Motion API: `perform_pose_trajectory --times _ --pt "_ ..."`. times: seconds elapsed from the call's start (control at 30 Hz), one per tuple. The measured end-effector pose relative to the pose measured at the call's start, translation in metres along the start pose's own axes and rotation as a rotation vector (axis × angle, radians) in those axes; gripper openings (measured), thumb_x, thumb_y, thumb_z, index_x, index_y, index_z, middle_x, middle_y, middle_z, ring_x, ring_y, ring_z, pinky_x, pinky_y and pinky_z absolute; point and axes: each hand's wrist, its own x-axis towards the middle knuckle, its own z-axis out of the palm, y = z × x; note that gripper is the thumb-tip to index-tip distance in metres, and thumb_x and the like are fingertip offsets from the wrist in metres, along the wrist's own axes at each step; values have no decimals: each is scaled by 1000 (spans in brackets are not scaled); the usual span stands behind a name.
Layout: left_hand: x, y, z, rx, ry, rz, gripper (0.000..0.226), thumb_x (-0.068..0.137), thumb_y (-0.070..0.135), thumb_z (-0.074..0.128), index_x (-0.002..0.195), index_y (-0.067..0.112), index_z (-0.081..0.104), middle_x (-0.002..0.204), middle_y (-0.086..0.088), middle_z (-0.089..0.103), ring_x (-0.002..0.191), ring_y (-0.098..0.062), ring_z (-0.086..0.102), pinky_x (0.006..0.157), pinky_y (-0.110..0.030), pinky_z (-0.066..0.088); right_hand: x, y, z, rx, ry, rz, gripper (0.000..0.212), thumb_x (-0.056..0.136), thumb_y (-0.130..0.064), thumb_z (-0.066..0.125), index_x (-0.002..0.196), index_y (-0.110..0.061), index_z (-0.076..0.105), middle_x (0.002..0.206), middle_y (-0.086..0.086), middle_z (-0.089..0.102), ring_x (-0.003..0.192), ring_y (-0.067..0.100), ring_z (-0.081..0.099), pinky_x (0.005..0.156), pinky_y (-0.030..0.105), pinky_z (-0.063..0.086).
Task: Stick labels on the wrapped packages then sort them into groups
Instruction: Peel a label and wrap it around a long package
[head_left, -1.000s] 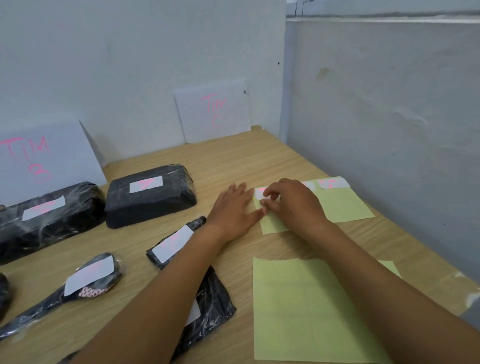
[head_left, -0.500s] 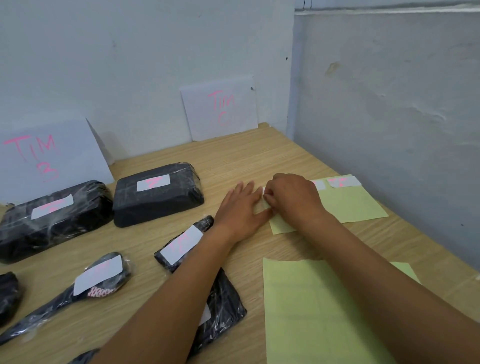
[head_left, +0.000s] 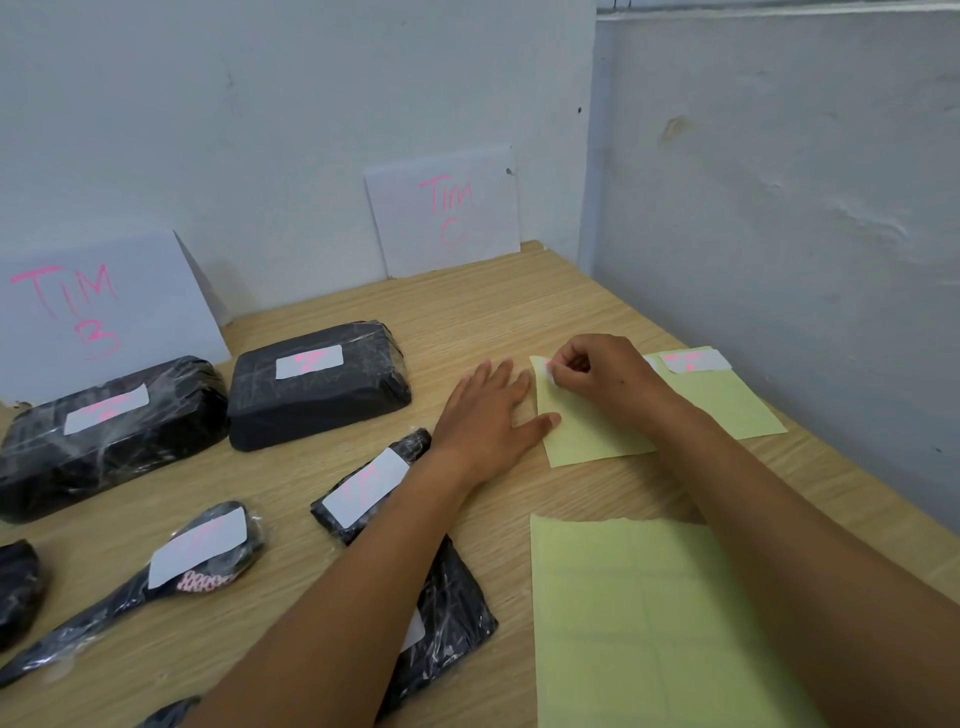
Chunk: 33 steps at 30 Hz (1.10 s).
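Observation:
My right hand (head_left: 602, 374) pinches a small white label (head_left: 549, 373) at the top left corner of a yellow backing sheet (head_left: 592, 441). My left hand (head_left: 483, 415) lies flat on the table, its thumb pressing that sheet's left edge. Another white label with pink writing (head_left: 693, 360) remains on the sheet's far right. Black wrapped packages with white labels lie to the left: two blocks (head_left: 317, 382) (head_left: 109, 431), a brush shape (head_left: 171, 566), a small one (head_left: 369, 488) and a flat one (head_left: 441, 623) under my left forearm.
Two white cards lean against the back wall, reading "TIM B" (head_left: 88, 312) and "TIM C" (head_left: 447, 213). A second yellow sheet (head_left: 649, 623) lies near me under my right forearm. A wall (head_left: 779, 234) borders the wooden table (head_left: 493, 312) on the right.
My right hand's fingertips have closed on the label at the sheet's corner and begun lifting it. My left hand stays flat, holding the sheet down.

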Motion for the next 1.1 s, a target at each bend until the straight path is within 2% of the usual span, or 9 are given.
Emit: perform_pose_trajectory --times 0.17,0.3,0.4,0.5,0.63,0.87,0.93,1.03,1.1 --pt "-2 1 2 -49 53 -2 70 92 54 45 149 23 20 159 3 11 147 -14 0 119 -33 0 3 2 -3 74 13 7 14 89 -19 59 76 -16 65 76 -11 62 73 3 54 62 16 39" --pt "-6 1 3 -208 197 -9 58 85 47 61 131 23 35 138 7 40 131 -17 32 108 -31 27 5 2 -4 73 25 19 19 88 -14 56 71 -17 63 75 -11 63 71 2 54 60 15 39" --pt "-8 2 5 -222 262 62 45 85 39 65 121 26 41 126 12 40 122 -14 39 105 -31 32 6 3 -5 91 29 27 22 89 -15 53 70 -17 62 73 -9 62 69 3 53 59 17 38" --pt "-8 1 6 -217 265 72 30 86 38 63 114 34 52 136 8 32 127 -16 35 109 -37 30 4 4 -6 130 25 28 22 91 -14 52 71 -16 61 69 -8 61 66 3 52 59 18 37" --pt "-7 -2 7 -129 222 79 35 93 41 52 128 39 53 148 6 19 136 -16 23 115 -36 20 2 6 -5 146 34 25 20 92 -15 50 76 -12 63 68 -8 61 64 3 52 57 13 36" --pt "-6 -2 10 -1 251 134 35 97 39 45 129 30 57 140 12 33 135 -15 17 114 -31 16 0 9 -9 203 26 56 28 99 -23 44 75 -15 56 75 -2 64 71 7 57 68 20 42" --pt "-6 -2 9 13 248 135 36 98 39 43 130 31 55 142 13 32 137 -16 15 115 -35 15 -2 8 -10 257 43 72 28 99 -23 43 75 -16 56 76 -1 65 72 7 59 67 16 42" --pt "-6 -1 9 40 158 115 40 101 39 35 139 32 44 154 16 23 146 -14 0 118 -41 3 -3 9 -10 347 72 104 31 100 -23 43 82 -6 62 75 0 64 69 5 58 69 13 44" --pt "-6 0 9 27 106 98 43 102 39 31 143 32 37 155 16 20 146 -10 -2 118 -41 -3 -2 12 -9 420 92 136 35 100 -24 42 89 0 65 76 2 65 73 10 60 81 23 49"
